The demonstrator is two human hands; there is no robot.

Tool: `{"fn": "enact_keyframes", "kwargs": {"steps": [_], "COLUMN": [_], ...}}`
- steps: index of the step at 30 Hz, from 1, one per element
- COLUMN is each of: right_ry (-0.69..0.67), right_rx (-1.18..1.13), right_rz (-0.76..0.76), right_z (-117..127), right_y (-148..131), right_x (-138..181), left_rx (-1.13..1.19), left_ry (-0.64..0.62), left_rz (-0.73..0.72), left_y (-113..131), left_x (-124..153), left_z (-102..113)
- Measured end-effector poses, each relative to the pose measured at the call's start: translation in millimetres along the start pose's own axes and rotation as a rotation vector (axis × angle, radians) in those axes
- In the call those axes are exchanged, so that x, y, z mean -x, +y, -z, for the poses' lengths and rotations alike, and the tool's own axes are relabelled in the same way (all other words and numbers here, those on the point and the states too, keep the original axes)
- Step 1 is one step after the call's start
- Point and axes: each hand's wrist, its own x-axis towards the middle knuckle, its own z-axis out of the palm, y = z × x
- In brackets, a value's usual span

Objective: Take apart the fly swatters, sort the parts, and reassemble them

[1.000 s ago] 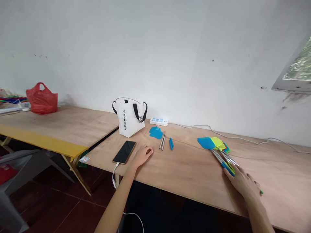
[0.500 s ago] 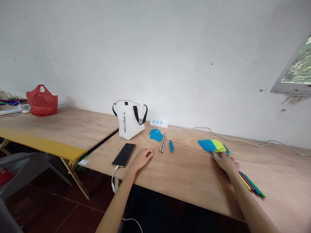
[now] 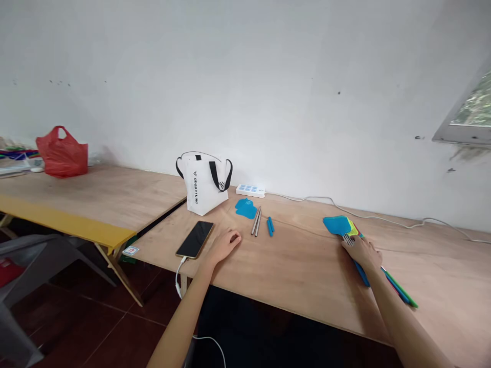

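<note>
My left hand (image 3: pixel 224 246) rests on the table beside the phone (image 3: pixel 195 239), loosely curled with nothing in it. At the right, my right hand (image 3: pixel 362 251) is closed over the metal rods of a blue fly swatter (image 3: pixel 337 225) lying on a pile. A yellow fly swatter (image 3: pixel 352 228) and a red edge show under the blue head; green, blue and red handles (image 3: pixel 402 291) stick out past my wrist. My palm hides the middle of the pile. Between my hands lie blue swatter heads (image 3: pixel 246 209), metal tubes (image 3: pixel 256 222) and blue handle pieces (image 3: pixel 270 226).
A white bag with black handles (image 3: pixel 205 186) stands behind the phone. A power strip (image 3: pixel 250 190) lies against the wall, its cable running right. A charging cable hangs over the front edge. Left, a red plastic bag (image 3: pixel 63 153) sits on another table (image 3: pixel 115 189).
My right hand has shifted the blue swatter rightward over the yellow one, and its blue handle now shows left of my wrist. The view has tilted slightly. My left hand stays put.
</note>
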Motion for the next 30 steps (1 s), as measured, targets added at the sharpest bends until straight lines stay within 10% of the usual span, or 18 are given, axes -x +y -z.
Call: {"fn": "enact_keyframes", "kwargs": {"steps": [30], "right_ry": [0.035], "right_rx": [0.086], "right_rz": [-0.036], "right_z": [-16.1], "right_y": [-1.4], "right_x": [12.2], "left_rx": [0.000], "left_ry": [0.000], "left_rz": [-0.003], "left_y": [-0.2], "left_x": [0.5], "left_z": [-3.5]}}
